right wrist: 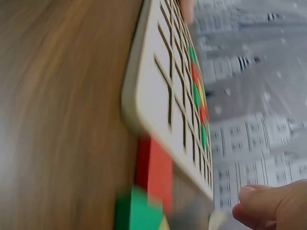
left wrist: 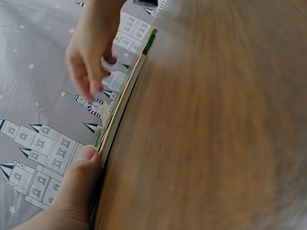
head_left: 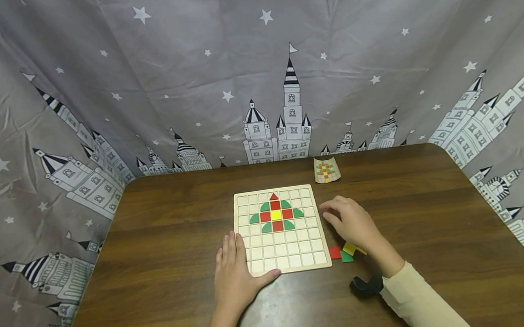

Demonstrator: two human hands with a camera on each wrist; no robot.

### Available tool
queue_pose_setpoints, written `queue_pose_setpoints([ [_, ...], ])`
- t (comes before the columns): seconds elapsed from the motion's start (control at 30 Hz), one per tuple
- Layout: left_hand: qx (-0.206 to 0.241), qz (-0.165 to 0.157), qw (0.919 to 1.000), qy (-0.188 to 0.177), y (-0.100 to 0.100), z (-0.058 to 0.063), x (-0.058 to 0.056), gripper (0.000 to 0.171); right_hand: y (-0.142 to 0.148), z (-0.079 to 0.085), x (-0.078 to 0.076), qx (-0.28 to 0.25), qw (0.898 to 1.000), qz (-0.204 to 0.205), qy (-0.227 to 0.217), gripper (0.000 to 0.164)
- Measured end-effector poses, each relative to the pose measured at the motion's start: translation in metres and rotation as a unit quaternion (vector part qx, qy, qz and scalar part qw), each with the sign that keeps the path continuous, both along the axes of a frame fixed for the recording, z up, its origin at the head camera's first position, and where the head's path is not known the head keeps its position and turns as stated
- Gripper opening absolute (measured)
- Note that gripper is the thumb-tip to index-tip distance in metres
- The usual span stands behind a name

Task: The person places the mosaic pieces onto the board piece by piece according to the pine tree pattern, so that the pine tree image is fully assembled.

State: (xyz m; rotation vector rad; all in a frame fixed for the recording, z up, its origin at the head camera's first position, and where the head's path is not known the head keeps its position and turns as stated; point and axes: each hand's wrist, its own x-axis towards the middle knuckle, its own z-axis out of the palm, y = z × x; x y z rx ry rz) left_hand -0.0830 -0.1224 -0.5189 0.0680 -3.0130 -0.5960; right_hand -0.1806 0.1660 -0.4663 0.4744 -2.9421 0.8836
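Note:
A square wooden grid board (head_left: 294, 251) lies on the table. Red, green and yellow tiles fill some of its upper cells, with one yellow square (head_left: 276, 214) amid red squares and green rounded pieces. My left hand (head_left: 238, 275) rests at the board's lower left corner, its fingers along the left edge and its thumb on the front edge. To the right of the board hovers my right hand (head_left: 350, 223), fingers loosely bent, with nothing visible in them. Below it lie a red tile (head_left: 335, 252), a green tile (head_left: 347, 257) and yellow tiles (head_left: 349, 248).
Behind the board, to the right, is a small curled pattern card (head_left: 327, 170) showing a similar coloured figure. A black strap (head_left: 366, 286) sits at the right wrist. A grey curtain (head_left: 184, 78) with castles and stars hangs behind the wooden table (head_left: 169, 269).

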Motion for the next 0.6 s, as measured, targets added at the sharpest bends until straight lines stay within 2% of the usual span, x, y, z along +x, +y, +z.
queue_pose_setpoints([
  [0.27, 0.004, 0.003, 1.0000, 0.000, 0.000, 0.001, 0.000, 0.140, 0.058, 0.000, 0.009, 0.014, 0.999, -0.034, -0.009, 0.027],
  [0.6, 0.009, 0.001, 1.0000, 0.000, -0.001, -0.004, -0.001, 0.140, 0.088, -0.003, 0.029, 0.021, 0.999, -0.023, -0.014, 0.025],
])
